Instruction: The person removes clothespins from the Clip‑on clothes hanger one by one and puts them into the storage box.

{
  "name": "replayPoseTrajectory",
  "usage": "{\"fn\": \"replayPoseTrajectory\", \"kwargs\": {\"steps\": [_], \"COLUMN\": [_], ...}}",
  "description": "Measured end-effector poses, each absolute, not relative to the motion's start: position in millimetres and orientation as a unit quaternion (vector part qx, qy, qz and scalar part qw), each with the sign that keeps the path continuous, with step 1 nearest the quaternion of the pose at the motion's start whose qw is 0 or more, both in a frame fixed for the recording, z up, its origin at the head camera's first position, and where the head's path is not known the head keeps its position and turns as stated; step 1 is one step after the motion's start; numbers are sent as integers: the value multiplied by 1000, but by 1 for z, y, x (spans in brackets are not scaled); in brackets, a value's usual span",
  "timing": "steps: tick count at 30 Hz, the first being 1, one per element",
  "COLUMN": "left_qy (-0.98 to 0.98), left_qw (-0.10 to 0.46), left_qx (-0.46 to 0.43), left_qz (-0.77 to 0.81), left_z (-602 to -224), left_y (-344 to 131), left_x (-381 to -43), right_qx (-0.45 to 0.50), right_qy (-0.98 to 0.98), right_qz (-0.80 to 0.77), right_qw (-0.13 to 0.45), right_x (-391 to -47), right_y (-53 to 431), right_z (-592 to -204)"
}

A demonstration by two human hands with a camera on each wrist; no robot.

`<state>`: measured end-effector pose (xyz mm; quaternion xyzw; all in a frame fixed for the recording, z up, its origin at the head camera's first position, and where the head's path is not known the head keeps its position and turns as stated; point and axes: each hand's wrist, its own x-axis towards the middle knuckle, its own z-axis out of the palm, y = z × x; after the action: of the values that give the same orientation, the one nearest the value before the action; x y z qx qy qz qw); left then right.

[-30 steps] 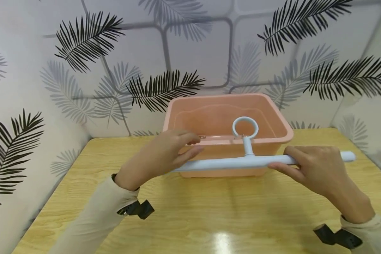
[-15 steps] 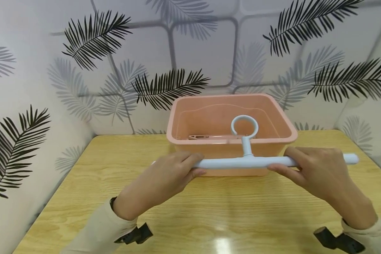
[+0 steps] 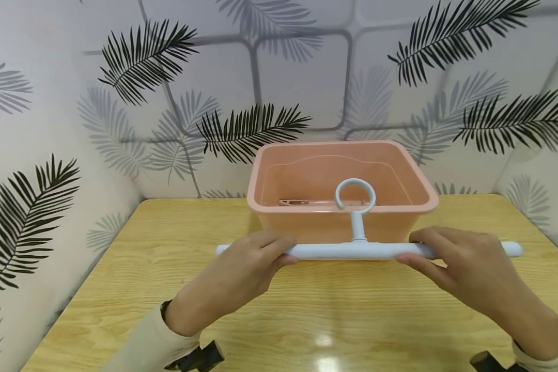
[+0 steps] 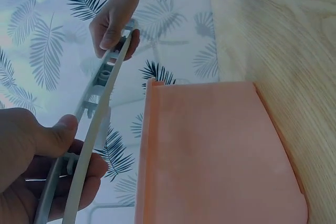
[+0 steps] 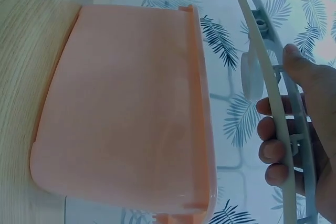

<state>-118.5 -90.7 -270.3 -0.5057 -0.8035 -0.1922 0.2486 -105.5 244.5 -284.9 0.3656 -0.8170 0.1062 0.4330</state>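
Observation:
A pale blue plastic clothes hanger (image 3: 349,251) with a round, open-ended hook (image 3: 337,195) is held level in front of a pink plastic tub (image 3: 307,223). My left hand (image 3: 253,266) grips its bar left of the middle, thumb on the near side. Toward the other end, my right hand (image 3: 467,266) grips the same bar. Seen from below in the left wrist view, the hanger (image 4: 90,153) has two long parallel strips with small fittings between them. Fingers of the right hand (image 5: 275,150) curl under these strips in the right wrist view.
The tub stands on a wood-grain table (image 3: 167,279) near the leaf-patterned wall (image 3: 302,77). A small clip-like piece (image 3: 293,202) shows inside it. The hook overlaps the tub's front rim in the head view.
My left hand, loose above the bar a second ago, has come down and taken hold of it. The hanger's left end now shows past that hand. My right hand keeps its grip.

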Motion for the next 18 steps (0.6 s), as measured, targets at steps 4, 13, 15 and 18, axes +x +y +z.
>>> {"fn": "replayPoseTrajectory", "kwargs": {"steps": [4,13,15,18], "left_qy": [-801,-791,-791,-791], "left_qw": [249,263,265,269], "left_qx": [-503,-508,-508,-507], "left_qz": [-209,-217,-216,-214], "left_z": [-272,-280,-281,-283], "left_y": [-94,-98,-98,-97], "left_x": [-116,-110,-108,-104], "right_qx": [391,449,453,455], "right_qy": [-817,-800,-798,-796], "right_qz": [133,182,183,184], "right_qw": [402,354,353,353], "right_x": [-103,-97,-97,-96], "right_y": [245,248,249,250], "right_z": [-288,-292,-293,-295]}}
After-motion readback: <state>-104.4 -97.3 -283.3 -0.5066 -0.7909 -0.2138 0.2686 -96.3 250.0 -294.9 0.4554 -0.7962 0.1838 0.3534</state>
